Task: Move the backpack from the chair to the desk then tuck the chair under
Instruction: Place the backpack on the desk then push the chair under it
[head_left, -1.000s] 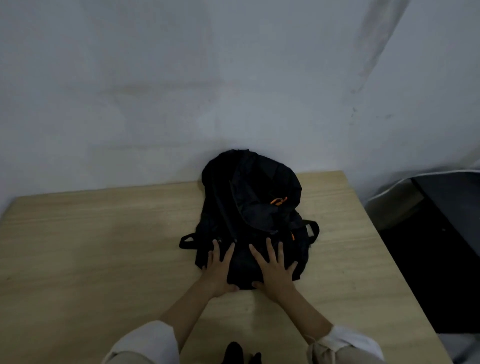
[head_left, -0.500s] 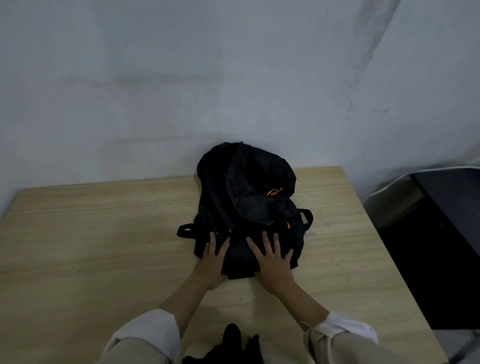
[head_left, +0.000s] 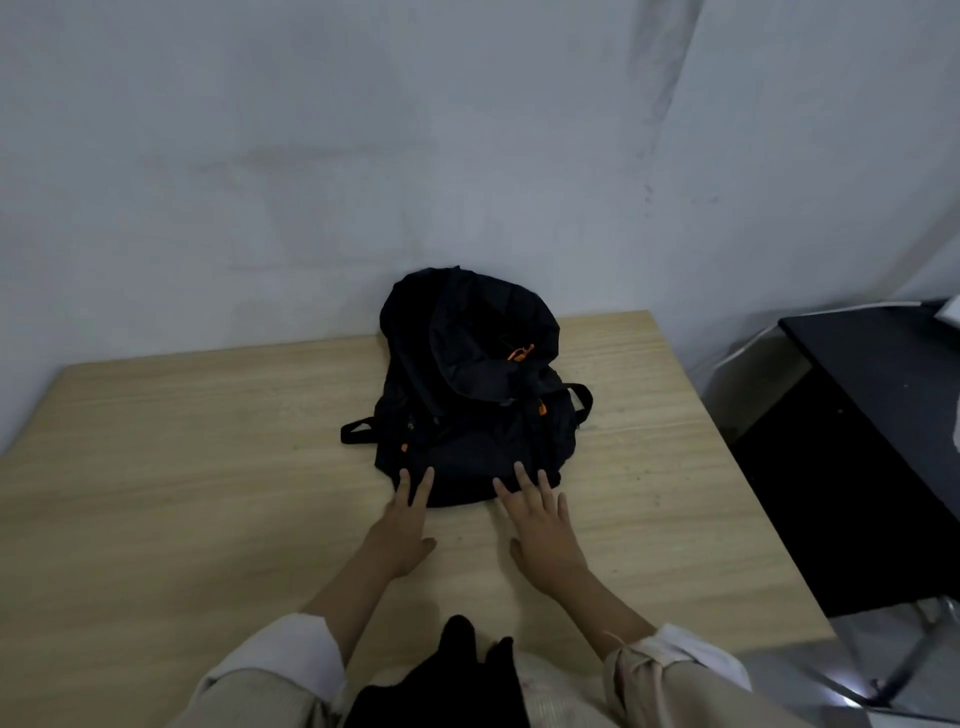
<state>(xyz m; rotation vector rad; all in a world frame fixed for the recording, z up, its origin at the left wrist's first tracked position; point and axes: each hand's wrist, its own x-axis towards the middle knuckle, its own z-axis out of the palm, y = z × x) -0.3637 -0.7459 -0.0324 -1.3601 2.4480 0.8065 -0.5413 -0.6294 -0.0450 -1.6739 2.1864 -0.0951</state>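
A black backpack with orange zipper pulls lies on the light wooden desk, its top end against the wall. My left hand rests flat on the desk, fingertips just touching the backpack's near edge. My right hand lies flat beside it, fingers spread, tips at the bag's near right corner. Neither hand holds anything. The chair is not in view.
A grey wall rises right behind the desk. A black table stands to the right, across a dark gap. Metal legs show on the floor at lower right. Dark clothing hangs at the bottom centre.
Both hands have slid back toward me, off the top of the backpack, so only the fingertips touch its near edge. The backpack stays in place.
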